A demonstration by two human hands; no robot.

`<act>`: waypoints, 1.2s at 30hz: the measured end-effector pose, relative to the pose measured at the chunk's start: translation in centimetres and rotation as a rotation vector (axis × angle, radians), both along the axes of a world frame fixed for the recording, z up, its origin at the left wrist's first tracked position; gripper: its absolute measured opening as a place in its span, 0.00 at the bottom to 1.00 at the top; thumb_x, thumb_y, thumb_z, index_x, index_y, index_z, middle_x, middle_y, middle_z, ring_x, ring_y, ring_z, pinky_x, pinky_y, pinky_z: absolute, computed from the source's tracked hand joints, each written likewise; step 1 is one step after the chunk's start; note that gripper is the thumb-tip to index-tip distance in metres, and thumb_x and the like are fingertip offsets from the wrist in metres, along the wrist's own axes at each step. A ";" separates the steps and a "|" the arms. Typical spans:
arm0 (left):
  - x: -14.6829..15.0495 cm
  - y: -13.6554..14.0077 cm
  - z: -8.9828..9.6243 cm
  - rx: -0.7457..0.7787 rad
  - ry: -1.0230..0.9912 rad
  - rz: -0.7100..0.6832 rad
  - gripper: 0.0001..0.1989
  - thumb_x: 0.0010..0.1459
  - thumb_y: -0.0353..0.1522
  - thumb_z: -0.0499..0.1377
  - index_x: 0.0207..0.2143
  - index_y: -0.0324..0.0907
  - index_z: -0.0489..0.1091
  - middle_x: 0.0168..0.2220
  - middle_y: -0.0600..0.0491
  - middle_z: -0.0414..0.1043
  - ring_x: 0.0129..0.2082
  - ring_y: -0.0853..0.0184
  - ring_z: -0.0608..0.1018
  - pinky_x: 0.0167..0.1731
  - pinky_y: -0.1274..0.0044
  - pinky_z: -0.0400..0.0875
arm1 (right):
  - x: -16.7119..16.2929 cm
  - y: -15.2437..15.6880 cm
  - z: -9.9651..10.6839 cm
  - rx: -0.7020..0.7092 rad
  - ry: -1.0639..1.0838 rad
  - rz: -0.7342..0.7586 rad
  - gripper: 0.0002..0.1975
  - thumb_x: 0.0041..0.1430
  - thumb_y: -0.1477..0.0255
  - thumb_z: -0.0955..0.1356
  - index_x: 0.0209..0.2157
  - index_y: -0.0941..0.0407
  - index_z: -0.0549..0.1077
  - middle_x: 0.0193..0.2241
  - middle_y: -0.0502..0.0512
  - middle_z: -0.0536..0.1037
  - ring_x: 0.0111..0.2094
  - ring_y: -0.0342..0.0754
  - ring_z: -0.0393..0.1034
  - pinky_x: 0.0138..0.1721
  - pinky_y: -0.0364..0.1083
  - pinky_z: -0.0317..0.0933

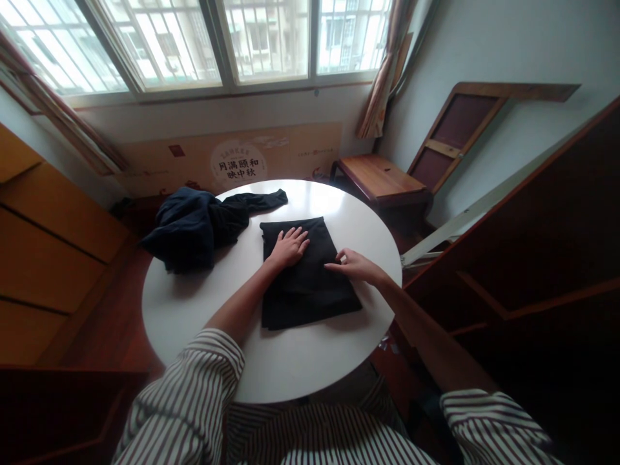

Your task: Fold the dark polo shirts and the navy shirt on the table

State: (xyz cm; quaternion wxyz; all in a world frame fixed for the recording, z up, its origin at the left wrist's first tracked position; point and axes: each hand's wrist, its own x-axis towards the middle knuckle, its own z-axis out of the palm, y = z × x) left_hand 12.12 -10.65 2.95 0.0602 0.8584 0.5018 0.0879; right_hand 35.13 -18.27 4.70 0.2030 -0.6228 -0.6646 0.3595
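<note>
A folded piece of black clothing (310,290) lies flat on a round white table (194,323). My left hand (290,247) rests palm down on its upper part, fingers spread. At the garment's right edge is my right hand (357,265), with its thumb over the cloth and its index finger bent, a gap showing between them. I see no cloth pinched in it, though its other fingers are partly hidden. On the table's far left sits a crumpled heap of dark clothing (194,226), one sleeve-like length stretched to the right.
Beyond the table, a printed cardboard panel (169,161) leans under the barred windows (266,39). A wooden chair (382,175) stands at the back right. Dark wooden furniture (533,258) rises close on the right, and an orange-brown cabinet (48,258) is on the left.
</note>
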 end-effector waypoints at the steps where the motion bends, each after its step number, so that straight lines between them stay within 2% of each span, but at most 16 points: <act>1: 0.0 0.0 0.0 0.002 0.000 -0.001 0.27 0.71 0.44 0.40 0.67 0.47 0.57 0.70 0.50 0.50 0.70 0.56 0.52 0.66 0.54 0.44 | -0.1 0.0 0.1 0.017 -0.028 0.047 0.23 0.49 0.51 0.73 0.32 0.59 0.73 0.24 0.51 0.74 0.26 0.44 0.66 0.27 0.41 0.57; 3: 0.0 0.0 0.0 0.008 0.002 -0.001 0.27 0.71 0.44 0.40 0.67 0.47 0.57 0.70 0.50 0.50 0.70 0.56 0.52 0.66 0.54 0.44 | -0.2 -0.1 0.4 0.025 -0.035 0.161 0.22 0.52 0.52 0.70 0.25 0.59 0.72 0.22 0.51 0.72 0.25 0.44 0.64 0.27 0.42 0.56; 5: 0.0 0.1 -0.1 0.011 0.003 -0.001 0.27 0.71 0.44 0.40 0.67 0.46 0.57 0.70 0.50 0.50 0.69 0.56 0.53 0.66 0.54 0.44 | -0.1 -0.3 0.8 0.042 0.019 0.206 0.22 0.53 0.52 0.68 0.22 0.58 0.71 0.20 0.50 0.70 0.24 0.42 0.61 0.26 0.42 0.54; 9: 0.0 0.2 -0.4 0.001 -0.004 -0.001 0.27 0.71 0.44 0.39 0.67 0.46 0.57 0.70 0.50 0.50 0.70 0.57 0.52 0.66 0.54 0.44 | 0.6 -0.9 1.0 0.064 0.131 0.064 0.22 0.51 0.52 0.68 0.22 0.58 0.68 0.17 0.47 0.66 0.20 0.40 0.58 0.23 0.41 0.52; 12: 0.0 0.2 -0.4 -0.006 -0.011 0.003 0.27 0.71 0.44 0.39 0.67 0.48 0.57 0.70 0.51 0.50 0.70 0.57 0.52 0.66 0.55 0.43 | 0.7 -1.1 0.8 -0.014 0.159 -0.003 0.23 0.51 0.50 0.69 0.26 0.58 0.71 0.15 0.45 0.64 0.17 0.39 0.57 0.19 0.40 0.50; 17: 0.0 0.1 -0.3 0.001 -0.013 -0.003 0.28 0.70 0.44 0.39 0.66 0.46 0.57 0.70 0.50 0.50 0.69 0.56 0.53 0.66 0.54 0.44 | -0.4 -0.9 0.8 -0.158 0.155 0.054 0.23 0.47 0.54 0.74 0.35 0.59 0.73 0.14 0.45 0.67 0.16 0.41 0.59 0.16 0.40 0.49; 20: 0.0 0.2 -0.4 0.009 -0.009 -0.004 0.28 0.70 0.44 0.40 0.66 0.45 0.58 0.69 0.49 0.50 0.69 0.56 0.53 0.66 0.54 0.45 | -1.0 -0.8 1.1 -0.158 0.083 0.091 0.20 0.48 0.56 0.73 0.32 0.59 0.73 0.14 0.45 0.66 0.17 0.42 0.59 0.17 0.41 0.49; 24: 0.0 0.4 -0.6 0.010 -0.010 -0.004 0.27 0.70 0.44 0.40 0.66 0.46 0.58 0.70 0.50 0.50 0.69 0.56 0.53 0.66 0.54 0.44 | -0.8 -1.3 1.6 -0.024 -0.017 0.239 0.19 0.54 0.57 0.67 0.21 0.58 0.69 0.17 0.48 0.67 0.21 0.42 0.60 0.23 0.43 0.51; 27: -0.1 0.4 -0.6 0.005 -0.011 -0.001 0.28 0.70 0.45 0.40 0.66 0.46 0.57 0.70 0.50 0.50 0.69 0.56 0.53 0.66 0.54 0.44 | 0.2 -1.8 2.0 0.101 -0.066 0.296 0.18 0.56 0.59 0.65 0.20 0.56 0.67 0.19 0.49 0.68 0.24 0.43 0.60 0.27 0.43 0.53; 30: -0.1 0.4 -0.6 0.005 -0.013 -0.006 0.28 0.70 0.45 0.39 0.67 0.46 0.57 0.70 0.50 0.50 0.69 0.56 0.53 0.66 0.54 0.43 | 1.2 -2.3 2.4 0.126 -0.087 0.325 0.17 0.60 0.60 0.63 0.22 0.56 0.67 0.20 0.49 0.68 0.24 0.44 0.61 0.28 0.43 0.54; 32: 0.0 0.3 -0.5 0.006 -0.015 -0.007 0.28 0.70 0.45 0.39 0.67 0.45 0.57 0.69 0.49 0.51 0.69 0.55 0.53 0.66 0.54 0.44 | 1.3 -2.8 2.6 0.155 -0.109 0.312 0.15 0.62 0.61 0.63 0.27 0.56 0.69 0.22 0.50 0.71 0.25 0.44 0.62 0.29 0.43 0.55; 36: 0.0 0.3 -0.5 0.004 -0.018 0.006 0.27 0.70 0.44 0.40 0.66 0.47 0.58 0.69 0.50 0.51 0.69 0.56 0.53 0.66 0.54 0.44 | -0.5 -4.6 3.5 0.362 -0.247 0.300 0.10 0.64 0.63 0.65 0.36 0.55 0.71 0.27 0.52 0.74 0.27 0.45 0.66 0.31 0.44 0.56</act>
